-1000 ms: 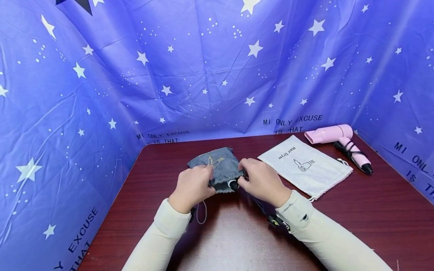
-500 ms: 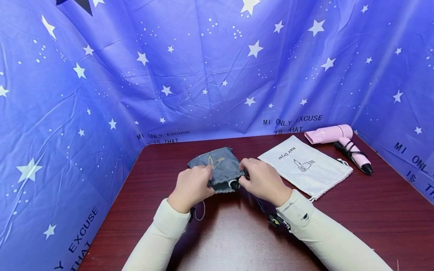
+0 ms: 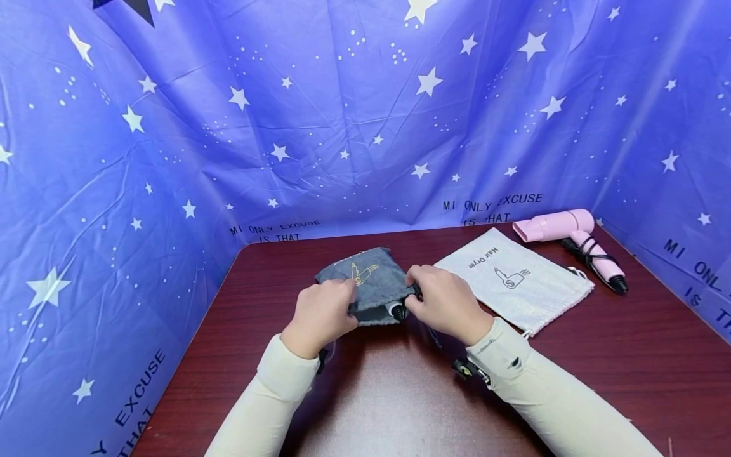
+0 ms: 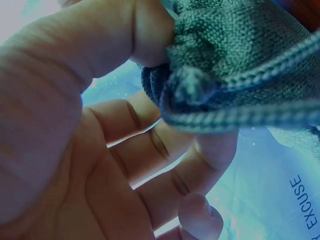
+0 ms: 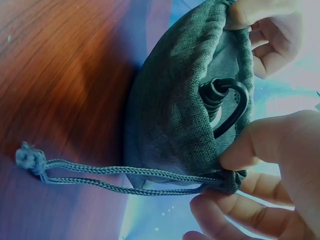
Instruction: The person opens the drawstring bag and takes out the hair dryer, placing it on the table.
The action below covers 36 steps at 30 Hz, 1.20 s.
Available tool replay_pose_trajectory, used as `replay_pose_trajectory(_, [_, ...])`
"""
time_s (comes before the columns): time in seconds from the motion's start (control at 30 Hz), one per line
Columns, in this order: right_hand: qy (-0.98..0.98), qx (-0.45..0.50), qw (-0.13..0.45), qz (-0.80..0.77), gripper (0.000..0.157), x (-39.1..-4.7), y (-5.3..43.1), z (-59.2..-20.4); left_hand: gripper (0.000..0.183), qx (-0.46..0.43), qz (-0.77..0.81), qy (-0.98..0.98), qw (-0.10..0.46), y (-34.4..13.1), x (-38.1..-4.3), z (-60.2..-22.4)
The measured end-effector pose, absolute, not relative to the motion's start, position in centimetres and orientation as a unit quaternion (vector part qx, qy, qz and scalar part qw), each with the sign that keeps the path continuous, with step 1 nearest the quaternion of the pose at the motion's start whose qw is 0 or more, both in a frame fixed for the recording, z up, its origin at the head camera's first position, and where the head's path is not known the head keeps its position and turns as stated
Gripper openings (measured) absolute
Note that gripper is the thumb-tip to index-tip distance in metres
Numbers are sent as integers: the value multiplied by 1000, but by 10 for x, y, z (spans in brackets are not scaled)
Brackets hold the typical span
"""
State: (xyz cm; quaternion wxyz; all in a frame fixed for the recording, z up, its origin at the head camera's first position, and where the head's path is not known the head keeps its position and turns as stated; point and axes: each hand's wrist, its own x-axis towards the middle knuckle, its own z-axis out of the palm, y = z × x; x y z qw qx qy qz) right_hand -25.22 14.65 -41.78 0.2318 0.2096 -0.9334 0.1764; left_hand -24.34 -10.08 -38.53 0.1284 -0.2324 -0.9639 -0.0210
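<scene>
A dark grey drawstring bag (image 3: 379,277) with a yellow hair dryer print lies on the table, its mouth towards me and partly open. My left hand (image 3: 323,313) pinches the left corner of that mouth between thumb and fingers. The right corner is pinched by my right hand (image 3: 447,303); in the right wrist view its thumb (image 5: 260,142) is on the rim. Inside the mouth shows a black ribbed cord end (image 5: 214,95) with a looped black cable; the rest of that item is hidden. A knotted grey drawstring (image 5: 125,170) hangs from the right corner.
To the right lies a flat white drawstring bag (image 3: 514,279) printed "Hair Dryer". Beyond it a pink hair dryer (image 3: 562,225) rests with its black cord wound round the handle. A blue star-patterned curtain (image 3: 354,114) stands behind the dark red table (image 3: 257,381).
My right hand has shifted slightly right, and my left hand slightly left, drawing the bag's mouth a little wider. The white bag and pink hair dryer have stayed put.
</scene>
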Motion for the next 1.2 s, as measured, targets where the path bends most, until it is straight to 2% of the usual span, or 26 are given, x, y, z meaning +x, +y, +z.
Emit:
replay_pose_trajectory(0.5, [-946, 183, 212, 163, 23, -254, 150, -419, 27, -221, -24, -971, 91, -102, -241, -382])
replay_pose_trajectory(0.8, [-950, 176, 198, 165, 23, -255, 149, -419, 20, -216, -27, -973, 81, -101, -241, -381])
replay_pose_trajectory(1.2, [-951, 174, 186, 173, 11, -254, 145, -423, 18, -203, 7, -976, 74, -96, -241, -387])
